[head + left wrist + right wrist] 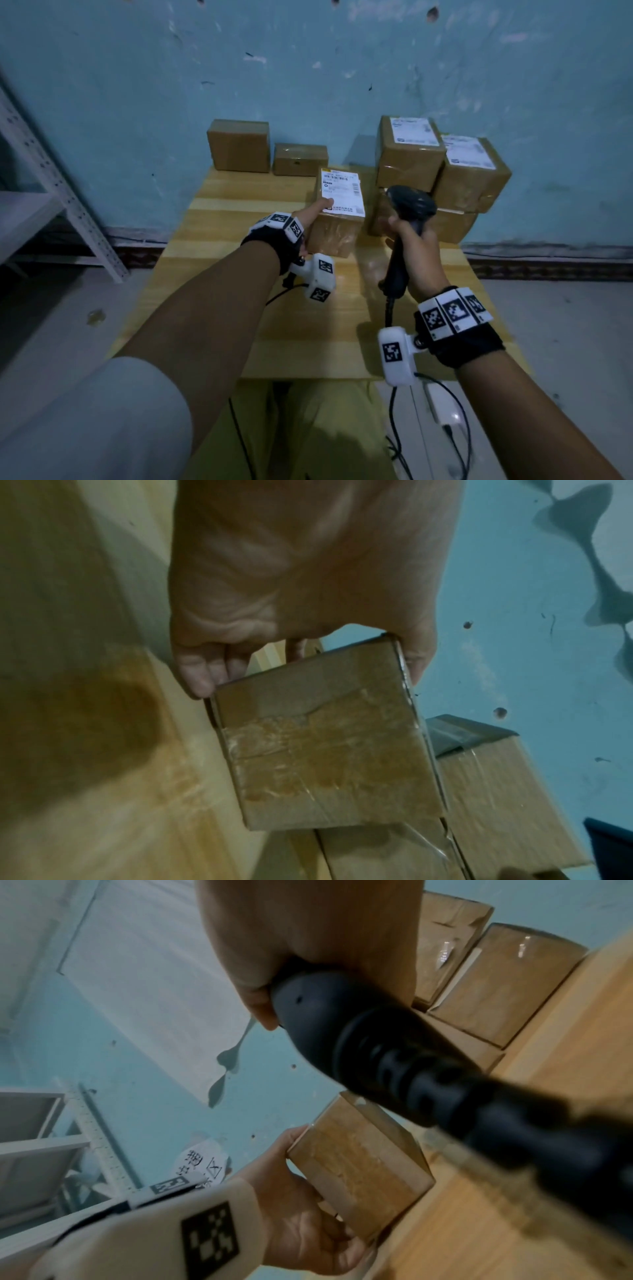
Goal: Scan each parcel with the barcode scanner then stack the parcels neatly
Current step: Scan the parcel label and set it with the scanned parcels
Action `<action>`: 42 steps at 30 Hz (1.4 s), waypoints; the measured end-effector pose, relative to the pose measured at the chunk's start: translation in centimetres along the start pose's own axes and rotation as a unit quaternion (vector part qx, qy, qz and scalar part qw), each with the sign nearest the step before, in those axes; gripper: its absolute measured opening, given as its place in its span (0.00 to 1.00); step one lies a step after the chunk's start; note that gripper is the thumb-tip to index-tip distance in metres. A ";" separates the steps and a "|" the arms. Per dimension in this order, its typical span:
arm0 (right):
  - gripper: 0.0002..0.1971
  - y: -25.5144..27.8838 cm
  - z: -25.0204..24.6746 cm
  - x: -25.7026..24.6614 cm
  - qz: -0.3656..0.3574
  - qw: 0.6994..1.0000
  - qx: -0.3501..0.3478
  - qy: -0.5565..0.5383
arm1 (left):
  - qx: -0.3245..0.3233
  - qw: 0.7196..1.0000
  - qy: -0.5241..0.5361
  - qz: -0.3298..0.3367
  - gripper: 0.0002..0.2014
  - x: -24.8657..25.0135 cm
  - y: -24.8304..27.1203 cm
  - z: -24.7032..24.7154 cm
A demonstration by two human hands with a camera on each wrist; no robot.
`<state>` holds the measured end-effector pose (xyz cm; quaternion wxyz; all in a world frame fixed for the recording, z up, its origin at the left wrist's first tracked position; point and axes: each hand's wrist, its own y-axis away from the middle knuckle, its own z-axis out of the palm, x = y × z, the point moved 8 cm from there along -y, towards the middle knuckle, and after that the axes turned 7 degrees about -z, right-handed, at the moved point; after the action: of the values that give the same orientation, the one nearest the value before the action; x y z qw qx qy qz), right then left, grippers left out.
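The left hand grips a labelled parcel near the middle of the desk, thumb on its white label, fingers curled round its underside. The right hand is wrapped round the handle of the black barcode scanner, just right of that parcel. Labelled parcels are stacked at far right; two plain boxes stand at far left.

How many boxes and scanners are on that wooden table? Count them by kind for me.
Boxes with a white label on top: 3
Plain brown boxes at the back left: 2
Boxes under the right-hand pile: at least 1, partly hidden
Scanner: 1
Total: at least 7
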<state>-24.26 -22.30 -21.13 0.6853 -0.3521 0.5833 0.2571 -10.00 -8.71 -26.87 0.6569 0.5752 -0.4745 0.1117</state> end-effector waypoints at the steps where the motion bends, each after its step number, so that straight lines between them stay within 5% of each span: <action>1: 0.10 -0.3 -0.2 0.3 0.007 1.000 -0.001 -0.005 | -0.003 1.000 0.002 0.004 0.44 0.4 -0.2 0.5; 5: 0.12 -1.7 -0.6 1.6 0.022 1.000 -0.008 -0.021 | -0.005 1.000 0.013 0.006 0.29 1.6 -1.0 1.9; 13: 0.07 -3.4 -1.6 4.7 0.045 0.997 -0.016 -0.059 | 0.019 0.998 0.066 -0.011 0.54 1.4 -5.2 2.0; 17: 0.05 -3.8 -2.8 6.5 0.081 0.986 -0.001 -0.145 | -0.006 0.996 0.079 0.037 0.63 1.6 -8.7 1.8; 23: 0.07 -3.8 -3.5 8.3 0.109 0.977 0.025 -0.181 | -0.008 0.990 0.073 0.120 0.75 1.6 -7.0 1.4; 31: 0.10 -3.4 -3.2 9.1 0.107 0.979 0.002 -0.174 | -0.006 0.971 0.045 0.236 0.44 2.1 -4.8 2.4; 42: 0.17 -2.9 -3.4 9.7 0.119 0.973 -0.010 -0.200 | 0.029 0.965 0.024 0.258 0.43 2.9 -4.7 2.6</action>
<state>-22.29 -27.32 -30.30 0.7494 -0.2284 0.4695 0.4072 -6.54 -13.62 -28.03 0.6000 0.4492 -0.5874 0.3052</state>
